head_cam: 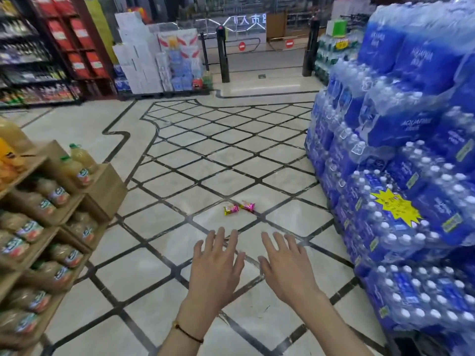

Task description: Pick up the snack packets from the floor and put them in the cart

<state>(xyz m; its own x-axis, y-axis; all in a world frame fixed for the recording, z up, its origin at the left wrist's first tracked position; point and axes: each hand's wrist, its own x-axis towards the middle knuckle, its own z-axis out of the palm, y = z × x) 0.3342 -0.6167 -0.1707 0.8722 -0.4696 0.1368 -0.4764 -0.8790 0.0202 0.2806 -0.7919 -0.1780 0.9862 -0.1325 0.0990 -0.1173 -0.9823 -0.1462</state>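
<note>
Two small pink and yellow snack packets lie side by side on the tiled floor, the left packet (231,209) almost touching the right packet (247,206). My left hand (216,265) and my right hand (286,267) are stretched out palm down in front of me, nearer to me than the packets and apart from them. Both hands have spread fingers and hold nothing. No cart is in view.
A tall stack of blue shrink-wrapped water bottle packs (401,176) lines the right side. Cardboard shelves of juice bottles (51,214) stand at the left. Stacked white boxes (144,52) and black entrance gate posts (223,55) are far ahead.
</note>
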